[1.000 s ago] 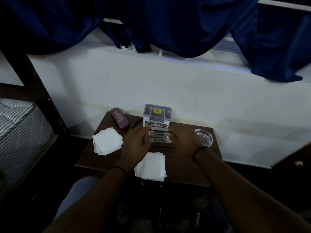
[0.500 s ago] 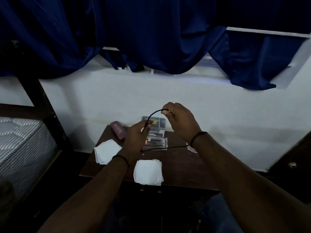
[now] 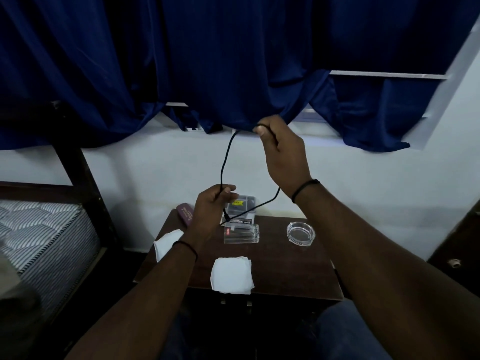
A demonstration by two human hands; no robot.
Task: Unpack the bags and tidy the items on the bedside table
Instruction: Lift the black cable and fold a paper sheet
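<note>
A thin black cable (image 3: 224, 162) hangs in a loop above the dark wooden bedside table (image 3: 291, 276). My right hand (image 3: 280, 149) pinches its upper end high up by the curtain. My left hand (image 3: 211, 203) grips the cable lower down, just over the table's back edge. On the table stand a grey boxed item (image 3: 242, 209), a clear plastic case (image 3: 241, 233) in front of it, a maroon case (image 3: 185, 213) at the back left, a glass ashtray (image 3: 300, 233) at the right and two white folded cloths (image 3: 232, 275) (image 3: 166, 242).
A striped mattress (image 3: 39, 242) on a dark bed frame (image 3: 78, 162) lies to the left. Blue curtains (image 3: 233, 61) hang over the white wall behind the table. Dark furniture (image 3: 457, 245) stands at the right edge.
Both hands left the clear case and took up the black cable. My right hand has risen high with one end, drawing the cable out; the view tilted upward.
</note>
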